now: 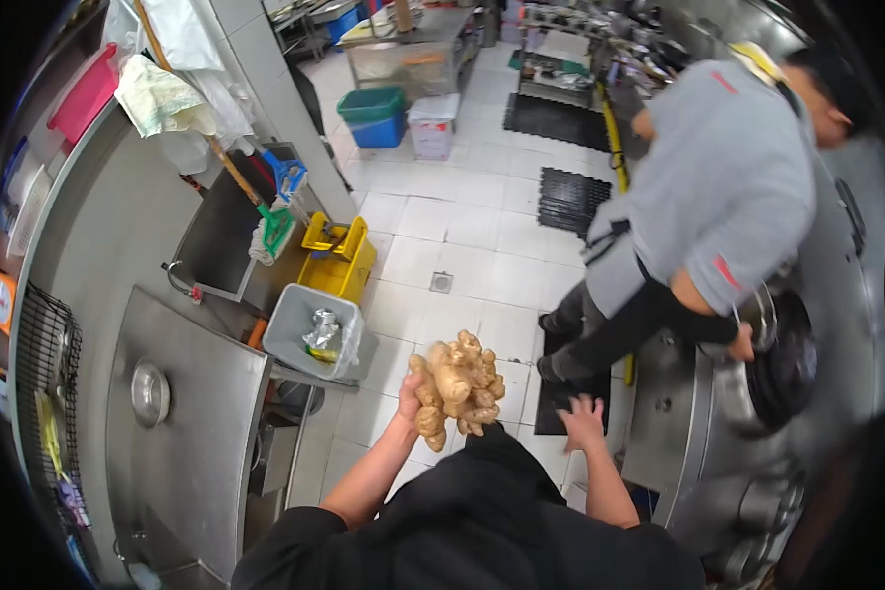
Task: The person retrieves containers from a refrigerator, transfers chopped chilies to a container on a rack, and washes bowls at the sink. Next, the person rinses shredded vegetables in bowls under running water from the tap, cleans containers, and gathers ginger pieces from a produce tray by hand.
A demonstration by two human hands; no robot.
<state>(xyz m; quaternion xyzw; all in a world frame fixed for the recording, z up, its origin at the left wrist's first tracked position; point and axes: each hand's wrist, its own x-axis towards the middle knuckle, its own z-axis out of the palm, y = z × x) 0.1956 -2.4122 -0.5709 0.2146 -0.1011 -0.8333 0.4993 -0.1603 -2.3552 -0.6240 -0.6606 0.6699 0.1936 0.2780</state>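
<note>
A large knobbly bunch of ginger root (459, 383), pale brown, is held out in front of my body. My left hand (410, 395) grips it from the left side, its fingers mostly hidden behind the root. To the right, apart from the ginger, my right hand (584, 423) hangs over a black floor mat (551, 403). Its fingers are spread and nothing is in it.
A person in a grey top (723, 167) stands close on the right at a cooking range with a pot (747, 393). On the left are a steel counter (192, 442) with a metal bowl (150, 391), a grey bin (315, 329) and a yellow mop bucket (349, 265). White floor tiles (403, 305) run ahead.
</note>
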